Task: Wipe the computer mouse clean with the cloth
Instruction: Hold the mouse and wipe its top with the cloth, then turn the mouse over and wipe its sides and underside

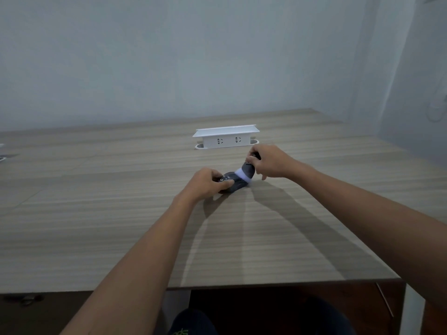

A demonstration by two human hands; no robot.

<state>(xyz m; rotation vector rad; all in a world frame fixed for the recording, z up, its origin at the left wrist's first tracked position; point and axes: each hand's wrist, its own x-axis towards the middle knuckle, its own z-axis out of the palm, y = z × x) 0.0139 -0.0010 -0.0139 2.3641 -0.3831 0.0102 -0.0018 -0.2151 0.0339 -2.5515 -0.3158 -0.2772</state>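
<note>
Dark grey mouse [233, 183], grey-and-white cloth [246, 172], wood-grain table [121, 213]

This looks like an office or meeting room. A long wood-grain table [121, 226] has a white pop-up power socket box [226, 137] built into its top. Plain pale walls [169, 56] surround it.

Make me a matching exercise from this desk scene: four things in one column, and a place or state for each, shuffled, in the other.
Things:
1. computer mouse
2. cloth
3. socket box
4. left hand

Places or states:
A. white, standing raised at the back of the table
B. gripped by the right hand, touching the mouse
C. dark, lying on the table
D. grips the mouse at one end

Pairs: 1-C, 2-B, 3-A, 4-D
</note>
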